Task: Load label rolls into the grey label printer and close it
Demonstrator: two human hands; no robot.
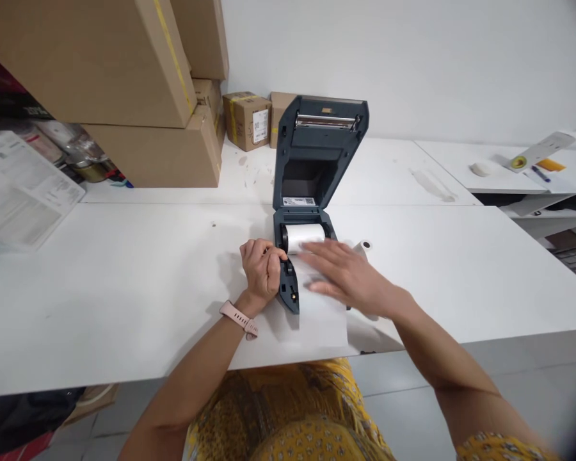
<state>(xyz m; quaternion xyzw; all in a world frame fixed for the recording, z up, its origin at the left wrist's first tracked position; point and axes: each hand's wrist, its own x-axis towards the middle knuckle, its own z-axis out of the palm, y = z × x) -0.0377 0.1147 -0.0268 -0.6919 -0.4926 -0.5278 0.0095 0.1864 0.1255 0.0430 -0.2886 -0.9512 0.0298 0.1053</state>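
A dark grey label printer [288,282] stands on the white table with its lid [281,137] raised. Inside it sits a white paper roll [297,235], and a strip of paper [322,323] runs from the roll out over the printer's front toward me. My left hand [263,269], a pink band on its wrist, is closed on the printer's left edge beside the roll. Over the paper strip lies my right hand [345,272], fingers stretched out and slightly blurred; it holds nothing, and whether it presses on the paper is hard to see.
Just right of the printer is another white roll [363,248], partly behind my right hand. Cardboard boxes [158,150] are stacked at the back left, with a smaller labelled box [248,120] beside them. Plastic-wrapped papers [22,192] lie far left. A tape roll [518,162] sits far right.
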